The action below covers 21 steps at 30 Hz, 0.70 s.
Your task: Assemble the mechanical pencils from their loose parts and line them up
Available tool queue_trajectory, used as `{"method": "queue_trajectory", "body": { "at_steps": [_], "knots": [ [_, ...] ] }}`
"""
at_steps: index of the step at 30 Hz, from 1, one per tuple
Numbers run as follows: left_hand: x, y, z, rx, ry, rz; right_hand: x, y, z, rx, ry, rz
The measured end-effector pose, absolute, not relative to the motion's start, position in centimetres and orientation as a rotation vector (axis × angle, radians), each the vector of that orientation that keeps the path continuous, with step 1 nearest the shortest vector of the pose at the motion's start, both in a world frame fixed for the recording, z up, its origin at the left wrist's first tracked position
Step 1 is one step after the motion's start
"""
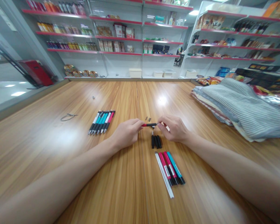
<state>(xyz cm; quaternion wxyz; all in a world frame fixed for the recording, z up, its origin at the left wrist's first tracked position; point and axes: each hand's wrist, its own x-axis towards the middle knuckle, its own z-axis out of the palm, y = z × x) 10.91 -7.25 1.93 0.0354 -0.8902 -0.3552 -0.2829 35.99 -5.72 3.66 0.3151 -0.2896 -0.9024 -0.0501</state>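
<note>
Head view: a red-and-black pen barrel [149,124] is being held crosswise just above the tabletop [49,149], its long axis running nearly level from left to right between the two hands, with the red end pointing toward the left hand [127,133] and the black section reaching toward the right hand [173,128]. The left hand is holding the red end in a narrow pinch of thumb and fingertips, while the right hand is gripping the dark end in a similar narrow pinch; the hands are almost meeting, and neither is clearly nearer the barrel's middle. Directly below the barrel, a small metal pen part [152,132] is standing just beside three black pen sections [156,142], which are lying side by side, lengthwise toward the person. Two tiny dark parts [147,119] are lying just beyond the barrel. Nearer the person, a bundle of white, red and teal pen barrels [170,172] is lying on the tabletop, and to the left, a row of teal, black, white and red pens [101,122] is resting close to the left hand. Farther out, a loop of thin wire [68,117], folded striped textiles [242,109] and stocked retail shelves [118,37] are framing the scene.
</note>
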Motion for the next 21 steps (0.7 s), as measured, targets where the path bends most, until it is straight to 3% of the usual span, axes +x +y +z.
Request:
{"method": "queue_trajectory", "body": {
  "at_steps": [21],
  "knots": [
    [10.97,-7.26,1.81,-2.739,-1.08,-0.874,36.01,-5.66,3.81,-0.705,-2.416,-0.087]
  ]
}}
